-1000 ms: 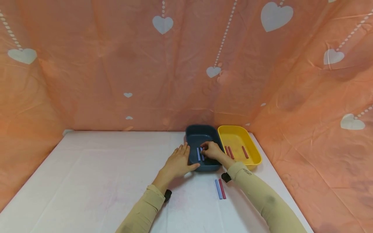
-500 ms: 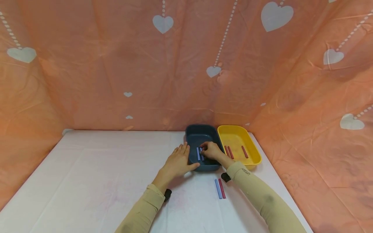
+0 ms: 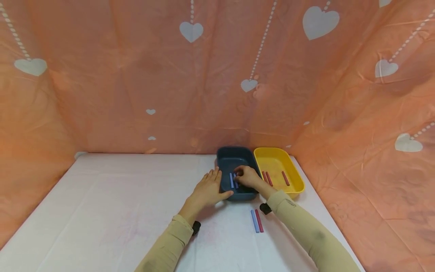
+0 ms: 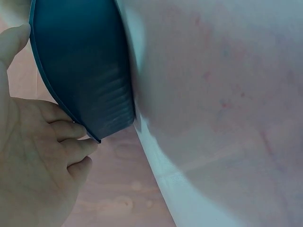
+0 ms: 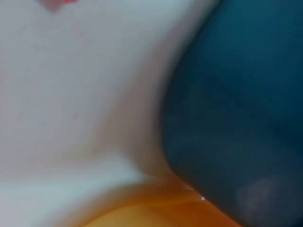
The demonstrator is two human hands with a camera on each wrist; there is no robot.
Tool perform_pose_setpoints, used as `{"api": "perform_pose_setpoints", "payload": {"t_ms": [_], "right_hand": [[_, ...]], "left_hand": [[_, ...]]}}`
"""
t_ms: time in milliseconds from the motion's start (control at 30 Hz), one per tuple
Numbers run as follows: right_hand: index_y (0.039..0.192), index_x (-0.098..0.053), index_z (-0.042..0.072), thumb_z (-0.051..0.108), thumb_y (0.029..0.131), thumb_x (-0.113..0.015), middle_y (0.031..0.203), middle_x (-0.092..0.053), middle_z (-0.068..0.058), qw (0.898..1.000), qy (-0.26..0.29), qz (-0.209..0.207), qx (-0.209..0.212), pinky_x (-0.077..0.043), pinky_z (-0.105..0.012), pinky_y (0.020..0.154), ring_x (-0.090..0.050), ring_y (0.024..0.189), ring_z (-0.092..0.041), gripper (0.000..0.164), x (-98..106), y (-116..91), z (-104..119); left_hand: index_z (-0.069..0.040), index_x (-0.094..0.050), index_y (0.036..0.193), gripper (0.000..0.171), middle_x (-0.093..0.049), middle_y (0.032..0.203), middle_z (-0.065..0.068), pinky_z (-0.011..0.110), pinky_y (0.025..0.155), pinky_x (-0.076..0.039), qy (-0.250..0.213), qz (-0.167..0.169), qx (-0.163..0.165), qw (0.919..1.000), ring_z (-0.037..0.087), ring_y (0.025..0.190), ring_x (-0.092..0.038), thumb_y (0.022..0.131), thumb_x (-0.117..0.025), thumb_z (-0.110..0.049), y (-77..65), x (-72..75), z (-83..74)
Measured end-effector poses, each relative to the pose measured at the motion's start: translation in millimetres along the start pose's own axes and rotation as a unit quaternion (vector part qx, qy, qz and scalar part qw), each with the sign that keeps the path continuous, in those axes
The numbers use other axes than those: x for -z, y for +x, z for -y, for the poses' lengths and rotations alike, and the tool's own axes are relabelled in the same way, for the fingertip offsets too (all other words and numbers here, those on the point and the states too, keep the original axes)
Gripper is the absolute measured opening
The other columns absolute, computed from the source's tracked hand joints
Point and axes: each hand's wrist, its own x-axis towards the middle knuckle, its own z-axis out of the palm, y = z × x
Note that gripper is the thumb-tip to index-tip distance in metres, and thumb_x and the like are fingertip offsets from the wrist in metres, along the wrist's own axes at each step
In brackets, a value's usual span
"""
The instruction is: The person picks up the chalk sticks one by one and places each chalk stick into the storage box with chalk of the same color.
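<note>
In the head view my left hand rests along the left side of a dark blue tray, fingers extended and thumb at the near corner. The left wrist view shows the thumb and fingers of this hand touching the rim of the blue tray. My right hand reaches into that tray with curled fingers, pinching a blue chalk stick partly hidden by them. Another blue chalk stick lies just left of it. The right wrist view shows the blue tray blurred, without the hand.
A yellow tray stands against the right side of the blue one, with several red chalk sticks inside. On the white table in front, a blue chalk lies beside a red chalk. Orange cloth surrounds the table.
The view has shifted slightly. Both hands keep nearly the same place at the blue tray, and the chalk sticks lie as before.
</note>
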Motion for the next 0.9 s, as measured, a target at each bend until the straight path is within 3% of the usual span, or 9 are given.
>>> {"api": "perform_pose_setpoints", "payload": {"t_ms": [300, 900], "right_hand": [[0.125, -0.067, -0.007, 0.002, 0.093, -0.071, 0.100, -0.068, -0.015, 0.998, 0.036, -0.031, 0.039, -0.057, -0.028, 0.061, -0.067, 0.064, -0.016, 0.033, 15.1, -23.6, 0.5], [0.129, -0.063, -0.005, 0.003, 0.096, -0.069, 0.109, -0.064, -0.018, 0.990, 0.115, -0.064, 0.055, -0.057, -0.023, 0.063, -0.063, 0.069, -0.020, 0.035, 37.7, -85.1, -2.4]], "left_hand": [[0.008, -0.031, 0.159, 0.097, -0.022, 0.169, 0.025, 0.050, 0.126, -0.022, -0.002, 0.004, 0.000, 1.0000, 0.042, 0.156, -0.023, 0.098, -0.059, -0.063, 0.6, -1.1, -4.1], [0.007, -0.030, 0.160, 0.099, -0.021, 0.169, 0.025, 0.049, 0.127, -0.021, 0.015, 0.000, 0.006, 0.9999, 0.041, 0.156, -0.023, 0.098, -0.057, -0.065, 3.0, -3.7, 0.8]]}}
